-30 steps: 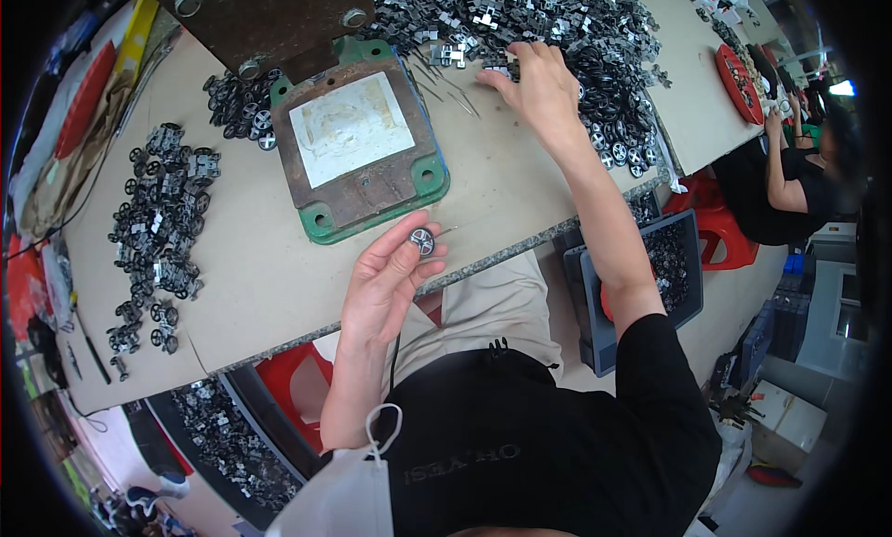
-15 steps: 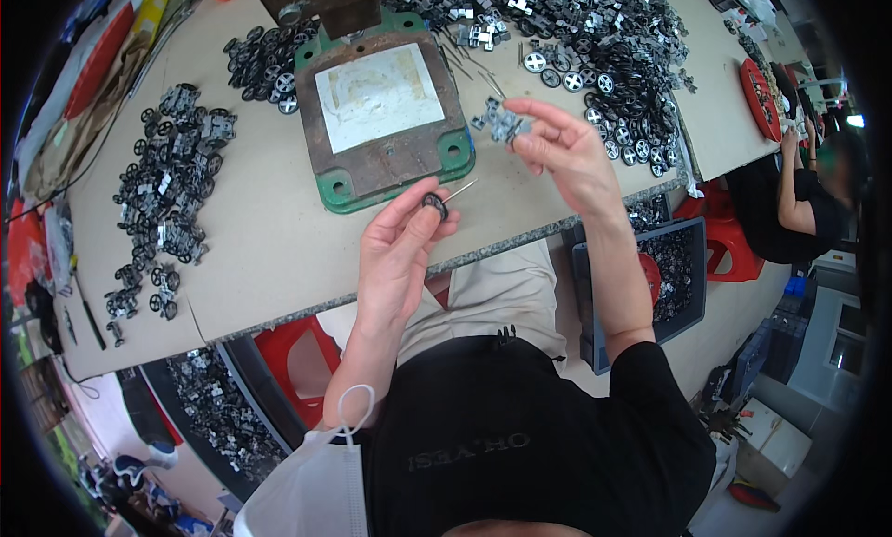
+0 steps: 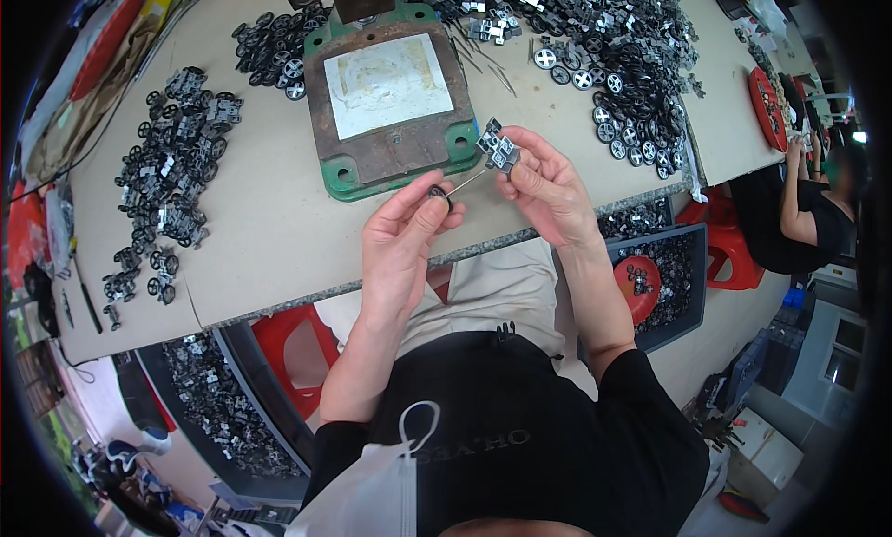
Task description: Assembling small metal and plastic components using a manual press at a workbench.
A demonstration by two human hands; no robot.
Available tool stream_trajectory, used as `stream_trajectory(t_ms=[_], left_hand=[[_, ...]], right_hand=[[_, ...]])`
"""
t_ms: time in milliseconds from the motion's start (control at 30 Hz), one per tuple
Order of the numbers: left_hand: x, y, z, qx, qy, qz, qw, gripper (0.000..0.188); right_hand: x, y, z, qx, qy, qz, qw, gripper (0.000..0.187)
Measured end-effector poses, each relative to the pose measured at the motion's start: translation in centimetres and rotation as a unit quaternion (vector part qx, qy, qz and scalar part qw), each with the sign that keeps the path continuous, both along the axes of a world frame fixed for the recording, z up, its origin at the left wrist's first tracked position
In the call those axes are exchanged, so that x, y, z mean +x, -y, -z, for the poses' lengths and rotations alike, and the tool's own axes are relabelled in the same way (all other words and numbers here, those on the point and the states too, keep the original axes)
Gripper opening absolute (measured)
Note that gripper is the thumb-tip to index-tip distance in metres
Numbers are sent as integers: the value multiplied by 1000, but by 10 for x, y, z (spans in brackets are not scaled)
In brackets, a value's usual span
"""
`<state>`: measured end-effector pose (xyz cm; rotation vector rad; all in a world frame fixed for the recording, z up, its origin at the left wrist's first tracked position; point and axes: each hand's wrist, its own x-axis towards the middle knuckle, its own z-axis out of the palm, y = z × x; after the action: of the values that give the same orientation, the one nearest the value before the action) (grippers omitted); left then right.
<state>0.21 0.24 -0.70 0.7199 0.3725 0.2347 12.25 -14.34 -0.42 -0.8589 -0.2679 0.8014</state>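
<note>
My left hand pinches a small black wheel between thumb and fingers. A thin metal axle sticks out of the wheel toward the right. My right hand grips a small grey toy-chassis part, with several block-like sections, between thumb and fingertips. The axle's free end points at the chassis part and lies close to it; whether it touches or enters cannot be made out. Both hands are above the table's front edge, in front of a green press base that bears a brown metal plate and a white sheet.
Loose wheels and a heap of grey parts lie at the back right, near several thin rods. Wheeled assemblies are heaped at left. Bins of parts stand below, one with a red dish. Another person sits far right.
My right hand has come down and left with the chassis part, toward the axle. My left hand keeps the wheel and has barely moved. The view has shifted slightly.
</note>
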Motion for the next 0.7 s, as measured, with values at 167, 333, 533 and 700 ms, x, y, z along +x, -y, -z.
stream_trajectory(t_ms=[167,333,533,700], left_hand=[[-1,0,0,0,-2,-1,1000,31],[0,0,0,2,-5,-8,1000,30],[-1,0,0,5,-7,-13,1000,30],[-1,-2,-1,-18,-12,-8,1000,29]], right_hand=[[-4,-3,-4,-51,67,21,996,43],[-4,-2,-2,-54,97,32,993,45],[-8,-3,-2,-70,134,44,988,43],[-11,-8,1,-62,190,78,977,38]])
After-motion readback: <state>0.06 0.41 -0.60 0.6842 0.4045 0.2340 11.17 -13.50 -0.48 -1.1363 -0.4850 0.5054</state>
